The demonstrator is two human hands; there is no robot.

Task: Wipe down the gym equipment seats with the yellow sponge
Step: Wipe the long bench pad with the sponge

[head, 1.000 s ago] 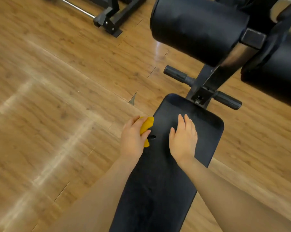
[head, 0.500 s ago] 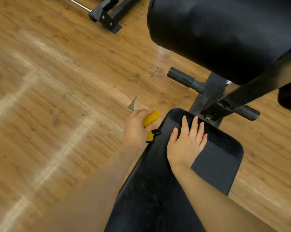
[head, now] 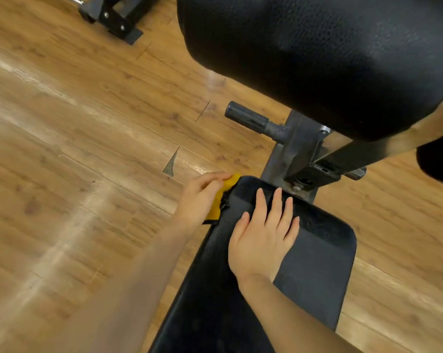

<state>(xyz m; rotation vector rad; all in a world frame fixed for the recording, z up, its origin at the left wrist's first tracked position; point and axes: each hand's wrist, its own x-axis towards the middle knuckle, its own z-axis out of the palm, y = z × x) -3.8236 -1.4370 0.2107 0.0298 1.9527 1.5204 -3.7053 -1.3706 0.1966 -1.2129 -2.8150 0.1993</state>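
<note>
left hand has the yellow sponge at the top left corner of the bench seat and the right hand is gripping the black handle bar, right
Not quite. The head view shows the right hand lying flat, fingers spread, on the bench seat, not gripping the handle bar. The rest holds: the left hand holds the yellow sponge at the seat's top left corner.

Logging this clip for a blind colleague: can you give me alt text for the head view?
The left hand presses a yellow sponge against the left edge of a black padded bench seat, while the right hand rests flat on top. A large black roller pad looms above, over a wooden floor.
</note>
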